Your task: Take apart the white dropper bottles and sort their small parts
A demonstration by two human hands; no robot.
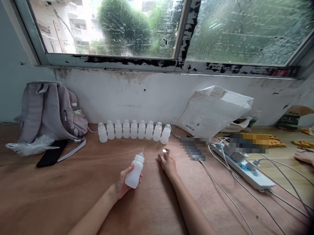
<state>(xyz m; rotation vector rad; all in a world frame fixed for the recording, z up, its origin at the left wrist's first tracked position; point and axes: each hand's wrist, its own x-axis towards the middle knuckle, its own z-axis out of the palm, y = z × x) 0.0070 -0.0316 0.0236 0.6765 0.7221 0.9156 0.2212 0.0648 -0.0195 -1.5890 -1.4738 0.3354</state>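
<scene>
My left hand (123, 184) is wrapped round a small white squeeze bottle (135, 170) with a thin nozzle tip, held upright just above the wooden table (63, 196). To its right, my right hand (167, 162) rests on the table with its fingertips pinched on a small clear cap (164, 152). Behind both hands, several matching white capped bottles (134, 129) stand in a row against the wall.
A grey backpack (52, 112), a crumpled plastic bag (31, 146) and a black phone (51, 154) lie at the left. A white mailer bag (212, 111) leans on the wall at right. A power strip (245, 169) with cables runs right. Another person's hand (311, 160) rests at the far right.
</scene>
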